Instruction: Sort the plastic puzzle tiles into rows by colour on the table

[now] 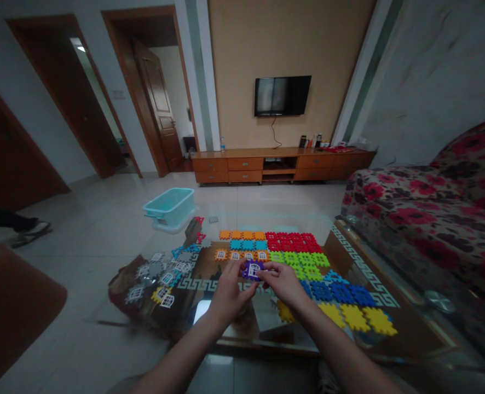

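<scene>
A purple square building tile (252,270) with a white window piece in it is held up between my two hands, above the glass table. My left hand (231,287) grips its left edge, fingers closed. From the right, my right hand (283,282) pinches the tile near its edge and the white window. Just beyond lies a row of orange tiles with white windows (235,255). Rows of light blue tiles (248,244), red tiles (294,241), lime green tiles (308,262), blue tiles (335,292) and yellow tiles (354,317) spread behind and to the right, partly hidden by my right arm.
Loose grey, blue and white pieces (157,268) lie in a pile at the table's left. A turquoise tub (171,205) stands beyond the table. A flowered sofa (415,202) borders the right side. Another person's leg and shoe (33,230) show at the far left.
</scene>
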The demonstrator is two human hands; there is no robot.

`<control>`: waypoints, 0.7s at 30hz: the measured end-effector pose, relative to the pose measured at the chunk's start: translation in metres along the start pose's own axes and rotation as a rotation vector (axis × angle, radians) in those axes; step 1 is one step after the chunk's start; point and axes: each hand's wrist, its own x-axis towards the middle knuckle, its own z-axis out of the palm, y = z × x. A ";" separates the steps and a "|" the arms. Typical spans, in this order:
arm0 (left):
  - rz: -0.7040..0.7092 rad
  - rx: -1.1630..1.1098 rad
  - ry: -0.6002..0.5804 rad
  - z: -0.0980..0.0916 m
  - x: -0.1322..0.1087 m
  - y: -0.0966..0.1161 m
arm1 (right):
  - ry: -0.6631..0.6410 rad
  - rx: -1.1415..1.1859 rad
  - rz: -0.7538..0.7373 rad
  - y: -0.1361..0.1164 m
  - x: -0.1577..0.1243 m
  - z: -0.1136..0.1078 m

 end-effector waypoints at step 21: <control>-0.037 0.217 0.061 -0.027 0.018 -0.009 | -0.057 -0.009 -0.039 0.012 0.004 0.003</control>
